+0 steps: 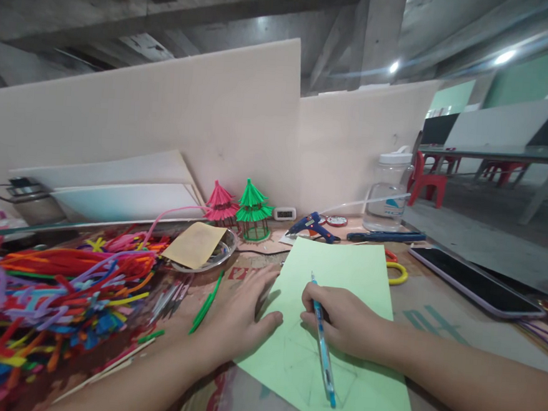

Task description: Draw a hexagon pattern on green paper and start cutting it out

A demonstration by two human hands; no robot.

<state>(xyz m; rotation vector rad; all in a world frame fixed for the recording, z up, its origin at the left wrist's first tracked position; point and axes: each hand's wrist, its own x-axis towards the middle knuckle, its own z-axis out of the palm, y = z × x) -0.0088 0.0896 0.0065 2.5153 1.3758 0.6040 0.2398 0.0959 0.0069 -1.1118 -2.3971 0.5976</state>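
Note:
A light green sheet of paper (340,260) lies on the cardboard-covered table, with faint grey lines drawn on its lower half. My right hand (336,316) rests on the sheet, fingers closed around a blue mechanical pencil (324,353). The pencil's thin tip points away from me, and its other end lies over the drawn lines. At the sheet's left edge, my left hand (250,316) is laid flat with its fingers stretched out, holding nothing. Green pipe cleaner pieces (207,304) lie just left of that hand.
Many coloured pipe cleaners (71,285) are heaped at left. Behind the sheet stand pink (220,202) and green (253,210) pagoda models, a small clock (284,214) and a blue glue gun (312,227). At right are yellow-handled scissors (397,274), a phone (475,282) and a clear bottle (387,194).

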